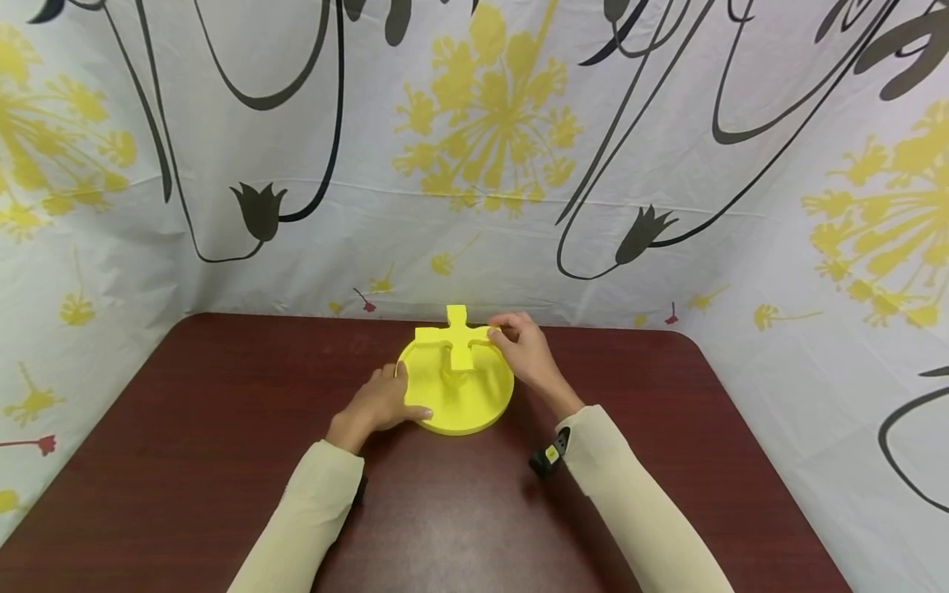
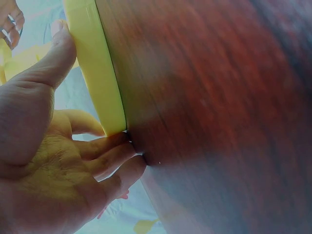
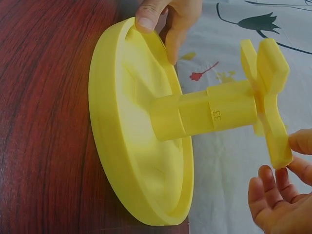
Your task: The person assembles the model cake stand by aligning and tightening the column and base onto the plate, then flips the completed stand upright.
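A round, shallow yellow dish (image 1: 458, 412) with a raised rim sits on the table. From its middle rises a yellow post (image 3: 231, 109) marked "33", topped by a four-armed cross-shaped handle (image 1: 457, 336). My left hand (image 1: 380, 401) grips the dish's left edge, thumb over the rim and fingers against the outer side. At the handle's right arm, my right hand (image 1: 528, 352) pinches the end between thumb and forefinger. Its other fingers (image 3: 265, 192) are loosely bent and touch nothing in the right wrist view.
The dark reddish-brown table (image 1: 245, 461) has its far edge just behind the dish. Beyond it hangs a white curtain (image 1: 415, 123) printed with yellow flowers and grey stems. A black band with a small device (image 1: 550, 455) is on the right wrist.
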### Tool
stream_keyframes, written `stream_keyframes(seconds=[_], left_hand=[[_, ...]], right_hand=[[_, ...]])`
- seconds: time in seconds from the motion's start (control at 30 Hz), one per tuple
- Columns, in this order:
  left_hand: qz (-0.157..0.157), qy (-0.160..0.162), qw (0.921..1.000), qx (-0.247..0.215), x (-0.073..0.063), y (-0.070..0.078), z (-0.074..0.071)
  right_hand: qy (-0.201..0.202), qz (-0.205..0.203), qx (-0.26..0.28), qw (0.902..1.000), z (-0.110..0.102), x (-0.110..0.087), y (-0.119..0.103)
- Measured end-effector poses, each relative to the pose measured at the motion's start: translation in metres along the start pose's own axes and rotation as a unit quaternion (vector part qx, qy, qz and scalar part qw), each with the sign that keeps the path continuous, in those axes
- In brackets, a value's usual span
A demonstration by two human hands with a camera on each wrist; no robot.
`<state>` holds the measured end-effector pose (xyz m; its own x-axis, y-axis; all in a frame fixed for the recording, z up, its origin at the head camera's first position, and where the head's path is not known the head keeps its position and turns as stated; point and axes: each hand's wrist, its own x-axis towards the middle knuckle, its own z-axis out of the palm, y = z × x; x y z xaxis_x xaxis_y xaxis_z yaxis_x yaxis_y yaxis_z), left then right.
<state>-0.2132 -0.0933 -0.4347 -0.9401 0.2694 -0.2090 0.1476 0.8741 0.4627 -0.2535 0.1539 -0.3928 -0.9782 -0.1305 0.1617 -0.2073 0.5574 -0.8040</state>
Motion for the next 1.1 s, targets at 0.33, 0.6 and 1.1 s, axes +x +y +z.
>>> stream_keyframes(seconds=[0.33,0.6,1.1], left_hand=[[0.001,0.001,1.0000,-0.004,0.002,-0.001,0.000],[0.001,0.002,1.0000,-0.008,0.001,0.000,-0.002],[-0.004,0.000,0.9999,-0.012,0.001,-0.001,-0.001]], right_hand=[[-0.012,-0.003,0.018,0.9998,0.001,-0.002,-0.004],[-0.036,-0.025,0.022,0.9988,0.001,-0.003,-0.008],[-0.048,-0.054,0.016,0.9972,0.007,-0.004,-0.010]])
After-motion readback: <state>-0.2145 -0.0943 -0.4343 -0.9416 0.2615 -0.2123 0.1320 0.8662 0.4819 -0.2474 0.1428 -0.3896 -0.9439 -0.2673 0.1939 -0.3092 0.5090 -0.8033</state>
